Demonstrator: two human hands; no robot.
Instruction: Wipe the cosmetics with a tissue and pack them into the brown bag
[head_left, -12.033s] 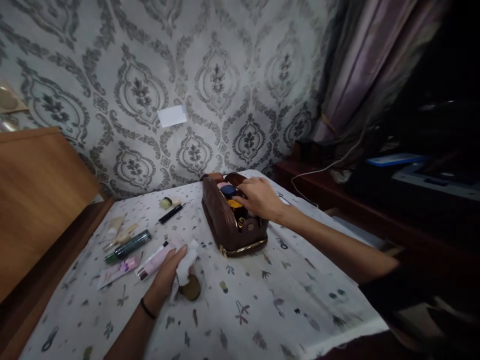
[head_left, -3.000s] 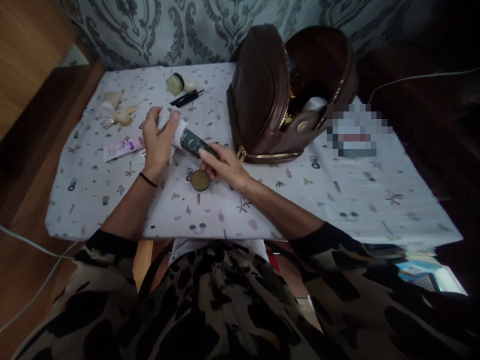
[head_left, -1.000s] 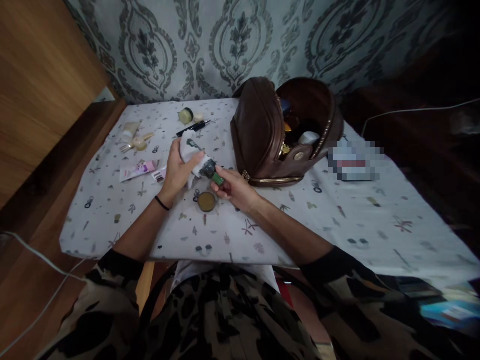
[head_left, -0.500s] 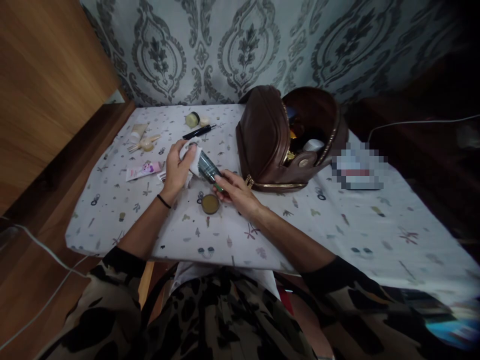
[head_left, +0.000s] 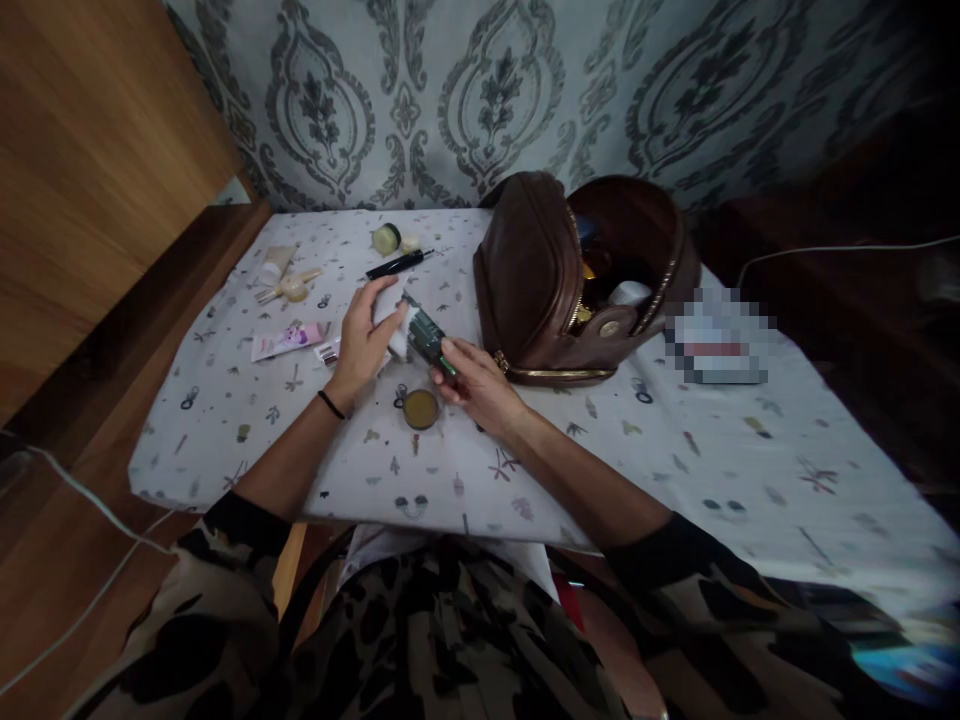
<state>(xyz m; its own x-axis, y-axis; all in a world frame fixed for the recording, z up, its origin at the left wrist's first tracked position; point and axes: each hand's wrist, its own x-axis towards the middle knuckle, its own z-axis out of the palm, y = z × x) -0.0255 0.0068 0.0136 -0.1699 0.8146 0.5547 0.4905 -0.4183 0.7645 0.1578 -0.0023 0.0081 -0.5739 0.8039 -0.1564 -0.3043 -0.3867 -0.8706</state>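
My right hand grips a dark green tube by its lower end, the tube tilted over the table. My left hand is curled around a white wipe or tissue, which lies against the tube's upper end. Part of the wipe is hidden behind the left thumb. Just below the hands sits a small round pot with a brownish-olive top. By the left wrist lies a small silvery packet, partly covered by the hand.
A brown leather bag, unzipped with items inside, stands right of my hands. Leftward lie a pink tube, a beige tube and a small bottle. Farther back are a black pen-like stick and a green-lidded jar.
The tube and both hands have shifted slightly to the right. My left thumb and fingers have loosened and spread a little around the wipe.
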